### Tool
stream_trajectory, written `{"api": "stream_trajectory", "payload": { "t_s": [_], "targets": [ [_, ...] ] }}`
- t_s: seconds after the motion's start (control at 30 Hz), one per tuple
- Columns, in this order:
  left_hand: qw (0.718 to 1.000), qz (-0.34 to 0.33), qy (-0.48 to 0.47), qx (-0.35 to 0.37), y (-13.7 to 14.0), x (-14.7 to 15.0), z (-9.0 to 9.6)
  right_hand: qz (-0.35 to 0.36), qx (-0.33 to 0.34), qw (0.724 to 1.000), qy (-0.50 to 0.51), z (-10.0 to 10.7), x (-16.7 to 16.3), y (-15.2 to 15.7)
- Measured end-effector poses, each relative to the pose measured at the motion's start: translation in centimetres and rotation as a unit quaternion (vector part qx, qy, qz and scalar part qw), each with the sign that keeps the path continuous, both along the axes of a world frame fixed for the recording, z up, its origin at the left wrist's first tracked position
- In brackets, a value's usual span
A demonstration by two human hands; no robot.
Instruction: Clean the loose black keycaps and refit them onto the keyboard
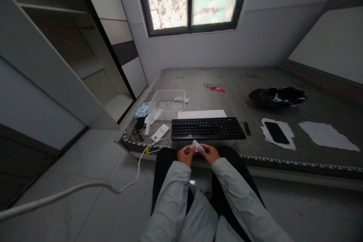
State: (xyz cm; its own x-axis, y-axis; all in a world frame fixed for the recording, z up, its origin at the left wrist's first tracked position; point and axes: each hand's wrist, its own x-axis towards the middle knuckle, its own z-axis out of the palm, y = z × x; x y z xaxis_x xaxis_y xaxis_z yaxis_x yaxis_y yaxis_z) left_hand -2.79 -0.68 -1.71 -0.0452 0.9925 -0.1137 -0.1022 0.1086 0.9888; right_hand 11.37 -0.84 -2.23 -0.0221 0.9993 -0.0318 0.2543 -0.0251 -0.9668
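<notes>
Between both hands is a small crumpled white tissue [197, 146], held just in front of the platform's near edge. My left hand [185, 155] pinches it from the left with closed fingers. From the other side, my right hand [211, 153] grips it, fingers closed too. Just beyond the hands lies a black keyboard [208, 128], its long side facing me; neither hand touches it. A white sheet or box [202, 114] shows behind the keyboard. To the left of the keyboard rests a white power bank or adapter [160, 132] with a white cable.
A clear plastic box [167, 100] and a blue-white packet [142, 110] lie at left. A black cap [276, 96], a phone [277, 132] on white paper, another paper sheet [329, 135] and a small black stick [247, 128] are at right. A red packet [215, 88] lies farther back.
</notes>
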Motion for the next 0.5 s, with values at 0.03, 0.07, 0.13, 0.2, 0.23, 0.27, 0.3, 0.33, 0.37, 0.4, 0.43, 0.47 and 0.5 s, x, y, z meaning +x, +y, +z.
{"api": "stream_trajectory", "payload": {
  "t_s": [0.03, 0.07, 0.13, 0.2, 0.23, 0.27, 0.3, 0.33, 0.37, 0.4, 0.43, 0.47, 0.5],
  "targets": [
    [1.000, 0.004, -0.007, 0.007, 0.0, 0.0, 0.0, 0.013, -0.007, 1.000, 0.001, 0.0, 0.1, 0.1],
    [1.000, 0.011, -0.012, 0.012, 0.1, 0.0, -0.1, 0.027, -0.011, 1.000, 0.004, 0.0, 0.2, 0.1],
    [0.999, 0.023, -0.023, 0.012, 0.3, 0.1, -0.5, 0.037, -0.007, 0.999, 0.004, 0.1, 0.3, 0.1],
    [0.999, 0.027, -0.034, 0.007, 0.4, 0.2, -1.0, 0.024, -0.001, 1.000, -0.009, 0.2, 0.3, 0.1],
    [0.999, 0.027, -0.039, 0.004, 0.5, 0.2, -1.2, 0.017, -0.001, 1.000, -0.017, 0.2, 0.3, 0.1],
    [0.999, 0.023, -0.043, 0.003, 0.5, 0.2, -1.3, 0.014, 0.000, 1.000, -0.023, 0.2, 0.3, 0.1],
    [0.999, 0.018, -0.048, 0.004, 0.5, 0.2, -1.4, 0.015, 0.003, 1.000, -0.023, 0.2, 0.2, 0.0],
    [0.999, 0.014, -0.052, 0.006, 0.5, 0.2, -1.5, 0.017, 0.009, 1.000, -0.019, 0.2, 0.2, 0.0],
    [0.998, 0.008, -0.055, 0.008, 0.5, 0.2, -1.5, 0.017, 0.017, 1.000, -0.013, 0.2, 0.1, -0.1],
    [0.998, 0.002, -0.056, 0.010, 0.5, 0.2, -1.5, 0.016, 0.025, 1.000, -0.008, 0.2, 0.1, -0.1],
    [0.998, -0.001, -0.055, 0.012, 0.4, 0.2, -1.5, 0.016, 0.032, 0.999, -0.003, 0.2, 0.0, -0.1],
    [0.999, -0.002, -0.052, 0.012, 0.4, 0.2, -1.5, 0.020, 0.034, 0.999, 0.001, 0.2, 0.0, -0.1],
    [0.999, -0.001, -0.046, 0.011, 0.4, 0.2, -1.5, 0.024, 0.032, 0.999, 0.004, 0.2, 0.0, -0.1]
  ]
}}
